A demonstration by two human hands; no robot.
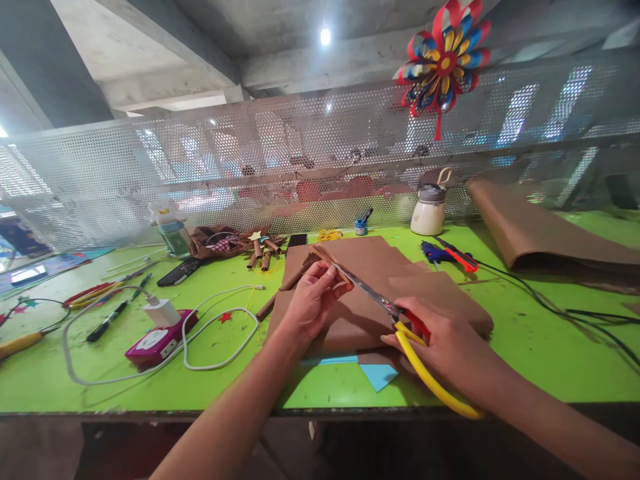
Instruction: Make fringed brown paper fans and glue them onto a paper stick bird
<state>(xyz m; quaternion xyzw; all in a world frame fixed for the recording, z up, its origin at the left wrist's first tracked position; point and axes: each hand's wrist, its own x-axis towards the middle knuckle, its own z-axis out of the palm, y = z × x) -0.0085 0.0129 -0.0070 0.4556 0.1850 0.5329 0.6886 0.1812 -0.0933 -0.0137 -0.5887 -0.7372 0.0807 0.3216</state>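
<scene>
My left hand pinches a small piece of brown paper above the stacked brown sheets. In my right hand is a pair of scissors with red and yellow handles. The blades point to the upper left, and their tips meet the paper by my left fingertips; whether the blades are parted I cannot tell. Under both hands lie large brown paper sheets, with rolled brown paper at their left side. A light blue paper scrap pokes out at the front.
A magenta power adapter with a white charger and cable sits at left, near a marker and a phone. A glue gun, a white flask and a folded brown sheet stand at right, before a perforated metal screen.
</scene>
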